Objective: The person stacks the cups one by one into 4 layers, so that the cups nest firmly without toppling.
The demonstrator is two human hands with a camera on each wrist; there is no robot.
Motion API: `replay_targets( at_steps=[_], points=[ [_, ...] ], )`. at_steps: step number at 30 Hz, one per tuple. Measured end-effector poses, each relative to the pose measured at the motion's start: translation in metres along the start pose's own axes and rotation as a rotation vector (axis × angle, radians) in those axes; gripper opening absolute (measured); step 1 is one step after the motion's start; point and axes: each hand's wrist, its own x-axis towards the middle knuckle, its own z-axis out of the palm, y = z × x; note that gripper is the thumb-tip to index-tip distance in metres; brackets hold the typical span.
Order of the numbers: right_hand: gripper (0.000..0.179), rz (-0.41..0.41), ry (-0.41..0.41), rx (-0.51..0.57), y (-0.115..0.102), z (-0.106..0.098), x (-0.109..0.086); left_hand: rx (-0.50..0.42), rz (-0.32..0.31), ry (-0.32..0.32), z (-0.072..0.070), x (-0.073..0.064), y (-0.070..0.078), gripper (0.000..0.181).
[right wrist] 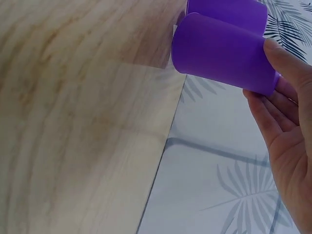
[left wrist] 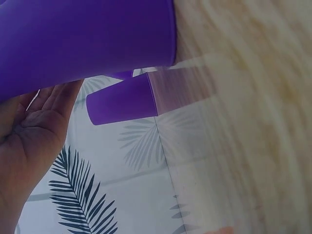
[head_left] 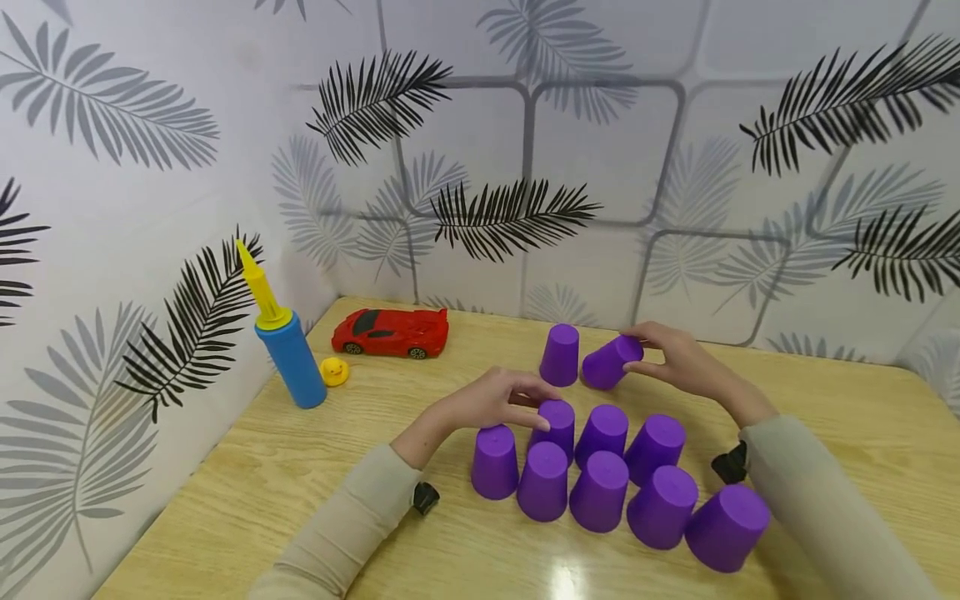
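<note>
My right hand (head_left: 686,367) grips a tilted purple cup (head_left: 604,364) near its closed end, thumb on one side and fingers on the other. In the right wrist view that cup (right wrist: 219,51) leans with its wide mouth toward the table. Left of it, another purple cup (head_left: 559,357) stands upside down. My left hand (head_left: 487,400) has thumb and fingers around the top of an upside-down purple cup (head_left: 557,421) at the left of the middle row. In the left wrist view, a near cup (left wrist: 92,39) hides the left fingertips.
In front, several upside-down purple cups (head_left: 598,492) form a row, with two more (head_left: 602,433) behind it. A red toy car (head_left: 392,332), a yellow duck (head_left: 334,372) and a blue-and-yellow hand pump (head_left: 292,358) stand at the back left. A patterned wall (head_left: 592,158) borders the table.
</note>
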Motion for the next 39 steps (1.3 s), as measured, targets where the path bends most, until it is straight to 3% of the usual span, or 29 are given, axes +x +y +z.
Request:
replay_targets(
  at_steps=[9,26,39],
  points=[
    [0.049,0.081,-0.132,-0.041,-0.003,-0.002,0.017,0.004,-0.007,0.002,-0.001,-0.001,0.001,0.044],
    [0.047,0.093,-0.239,-0.073,-0.005,-0.001,0.037,0.007,-0.006,-0.005,0.000,0.000,0.002,0.044],
    [0.056,0.152,-0.259,-0.065,-0.008,-0.006,0.034,0.015,-0.011,0.000,0.000,0.000,0.000,0.044]
  ],
)
